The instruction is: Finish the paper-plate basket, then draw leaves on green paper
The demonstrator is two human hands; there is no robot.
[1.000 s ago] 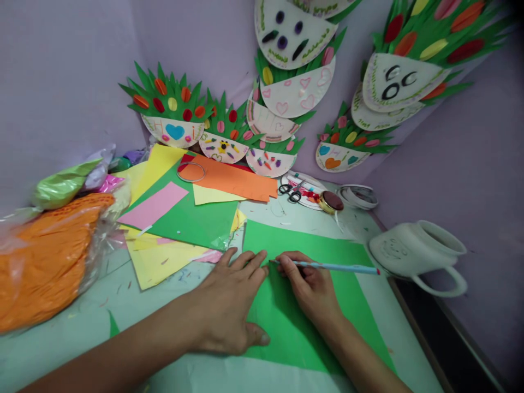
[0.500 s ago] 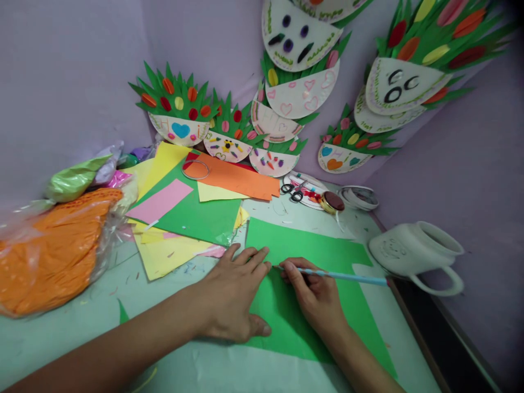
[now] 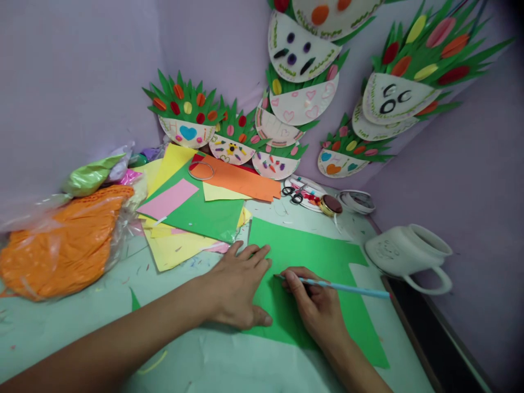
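A large green sheet of paper [image 3: 311, 240] lies on the table in front of me, with a notch cut in its right edge. My left hand [image 3: 241, 286] rests flat on the sheet's left side, fingers spread and thumb apart. In my right hand [image 3: 315, 300] is a light blue pencil [image 3: 347, 286], pinched near its point. The pencil slants out to the right, and its tip touches or nearly touches the green sheet just right of my left fingers. Any line drawn there is too faint to make out.
Coloured paper sheets, with a pink strip [image 3: 168, 199] and an orange sheet [image 3: 237, 177], lie behind my left hand. Scissors [image 3: 292, 194] sit at the back. A white mug [image 3: 407, 250] stands right, an orange bag [image 3: 69, 245] left. Paper-plate crafts [image 3: 305, 98] hang on the wall.
The pencil tip and my right hand have moved slightly toward me along the green sheet. My left hand stays in place on the sheet. The camera view has shifted a little.
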